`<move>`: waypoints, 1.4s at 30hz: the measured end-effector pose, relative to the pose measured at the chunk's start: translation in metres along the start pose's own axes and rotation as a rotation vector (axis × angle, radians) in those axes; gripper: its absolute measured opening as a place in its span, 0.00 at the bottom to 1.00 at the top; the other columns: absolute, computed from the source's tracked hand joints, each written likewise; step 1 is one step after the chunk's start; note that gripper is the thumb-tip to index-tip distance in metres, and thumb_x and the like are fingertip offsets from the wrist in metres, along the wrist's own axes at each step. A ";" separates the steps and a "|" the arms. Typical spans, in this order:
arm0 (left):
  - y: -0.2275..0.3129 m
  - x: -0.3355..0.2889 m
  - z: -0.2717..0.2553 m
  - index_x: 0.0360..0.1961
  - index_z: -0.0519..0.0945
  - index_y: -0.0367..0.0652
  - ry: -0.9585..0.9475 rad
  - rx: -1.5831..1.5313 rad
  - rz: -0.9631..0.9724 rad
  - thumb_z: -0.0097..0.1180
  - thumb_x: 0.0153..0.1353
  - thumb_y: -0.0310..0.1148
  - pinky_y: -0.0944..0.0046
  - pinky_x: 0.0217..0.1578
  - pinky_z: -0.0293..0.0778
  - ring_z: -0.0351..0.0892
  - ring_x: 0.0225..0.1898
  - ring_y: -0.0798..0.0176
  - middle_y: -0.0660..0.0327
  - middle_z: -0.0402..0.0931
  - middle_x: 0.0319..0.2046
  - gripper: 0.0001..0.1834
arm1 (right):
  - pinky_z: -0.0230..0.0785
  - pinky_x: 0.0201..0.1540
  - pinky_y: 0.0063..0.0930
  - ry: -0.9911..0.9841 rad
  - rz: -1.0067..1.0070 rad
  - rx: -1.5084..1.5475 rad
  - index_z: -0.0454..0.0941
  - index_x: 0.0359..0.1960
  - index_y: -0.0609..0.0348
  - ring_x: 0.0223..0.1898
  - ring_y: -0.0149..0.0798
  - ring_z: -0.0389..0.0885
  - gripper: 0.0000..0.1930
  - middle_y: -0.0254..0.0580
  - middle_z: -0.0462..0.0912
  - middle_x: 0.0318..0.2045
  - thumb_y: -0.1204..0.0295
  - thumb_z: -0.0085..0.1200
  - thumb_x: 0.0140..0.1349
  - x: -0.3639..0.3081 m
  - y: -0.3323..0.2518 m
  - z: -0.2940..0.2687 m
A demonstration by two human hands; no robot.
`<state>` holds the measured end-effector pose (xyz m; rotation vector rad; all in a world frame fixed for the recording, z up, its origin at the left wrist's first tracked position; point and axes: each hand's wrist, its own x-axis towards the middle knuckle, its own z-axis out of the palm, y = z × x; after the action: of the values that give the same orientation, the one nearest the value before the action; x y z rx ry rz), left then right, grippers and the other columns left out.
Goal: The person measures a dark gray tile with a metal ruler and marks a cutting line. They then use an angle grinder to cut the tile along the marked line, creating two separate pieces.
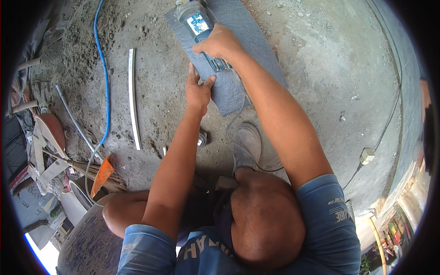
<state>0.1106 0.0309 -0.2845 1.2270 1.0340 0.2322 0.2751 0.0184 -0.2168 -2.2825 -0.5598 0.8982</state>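
A grey slate-like stone tile [252,43] lies at an angle on the ground at the top of the view. My right hand [221,42] is closed around the teal body of an angle grinder [199,23], which rests on or just above the tile. Its front end is cut off by the upper rim, so I cannot make out the disc. My left hand [198,94] holds the tile's left edge, thumb on top and fingers along the side. A grey cord trails from the grinder's rear toward my boot [246,144].
A white metal strip [133,98] and a blue hose [104,78] lie on the rough concrete to the left. A straw broom [107,178], an orange piece [101,176] and scrap are at lower left. On the right, a cable runs through a pale connector [366,156].
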 end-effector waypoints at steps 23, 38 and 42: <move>0.011 -0.009 0.005 0.77 0.45 0.58 -0.035 -0.036 -0.021 0.58 0.64 0.21 0.54 0.48 0.78 0.76 0.54 0.59 0.55 0.69 0.63 0.48 | 0.76 0.55 0.41 0.002 0.002 0.022 0.70 0.59 0.67 0.54 0.53 0.82 0.43 0.58 0.79 0.55 0.58 0.72 0.40 -0.011 0.002 -0.006; 0.016 -0.011 0.001 0.77 0.43 0.63 -0.044 -0.028 -0.050 0.58 0.66 0.25 0.43 0.50 0.73 0.72 0.59 0.58 0.60 0.68 0.64 0.47 | 0.77 0.53 0.39 -0.038 0.031 0.056 0.71 0.58 0.66 0.53 0.51 0.83 0.42 0.56 0.81 0.53 0.60 0.72 0.39 -0.017 -0.004 -0.012; 0.017 -0.013 0.004 0.77 0.44 0.63 -0.020 0.001 -0.062 0.58 0.65 0.23 0.46 0.48 0.75 0.74 0.56 0.58 0.58 0.69 0.64 0.47 | 0.78 0.52 0.40 -0.044 0.007 0.071 0.72 0.57 0.72 0.52 0.55 0.83 0.44 0.64 0.80 0.51 0.57 0.70 0.37 -0.014 0.000 -0.010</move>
<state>0.1127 0.0270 -0.2633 1.1937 1.0532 0.1705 0.2729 0.0068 -0.2050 -2.2073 -0.5304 0.9586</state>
